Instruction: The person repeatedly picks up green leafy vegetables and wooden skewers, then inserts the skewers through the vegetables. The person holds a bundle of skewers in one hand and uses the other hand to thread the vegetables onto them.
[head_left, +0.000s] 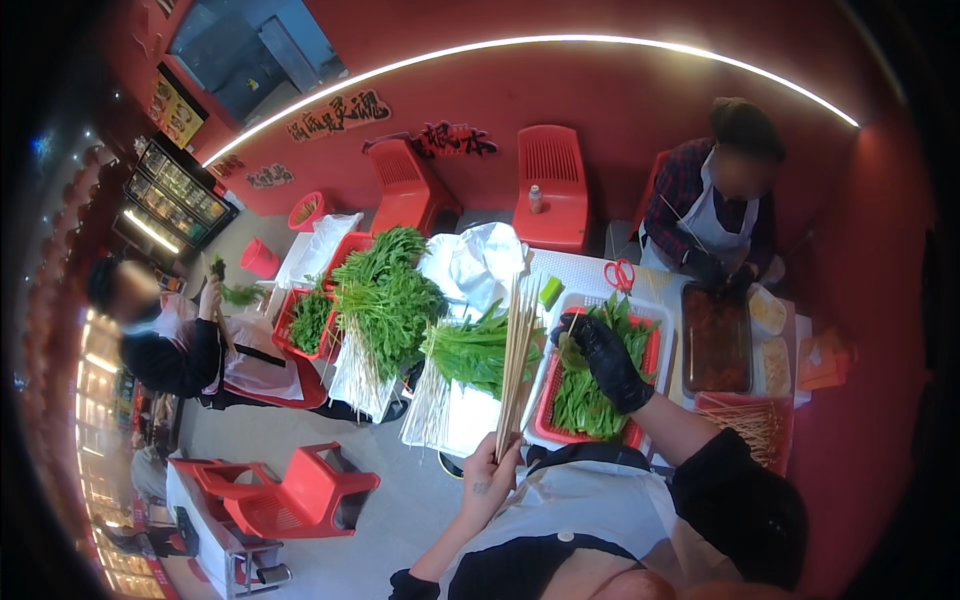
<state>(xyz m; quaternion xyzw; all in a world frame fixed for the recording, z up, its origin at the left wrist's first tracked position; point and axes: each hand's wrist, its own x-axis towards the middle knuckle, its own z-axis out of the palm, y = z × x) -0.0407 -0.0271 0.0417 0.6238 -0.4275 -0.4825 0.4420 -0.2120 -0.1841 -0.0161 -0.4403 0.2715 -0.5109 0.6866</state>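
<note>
My bare left hand (491, 472) grips a bundle of bamboo skewers (517, 352) near its lower end, points upward. My right hand (611, 364), in a black glove, pinches a green leaf (571, 352) above a red basket (547, 401); a thin skewer tip seems to show at its fingers. Loose leafy greens (589, 405) fill that basket, which sits inside a larger white plastic basket (664, 319). Just left of the skewer bundle, skewered leafy greens (472, 349) lie in a pile, sticks toward me.
Red-handled scissors (619, 275) and a green block (550, 291) lie behind the baskets. To the right are a tray of dark red food (716, 337), a box of skewers (750, 427) and a seated co-worker (712, 202). Another person (180, 345) stands left, beyond heaped feathery greens (390, 300).
</note>
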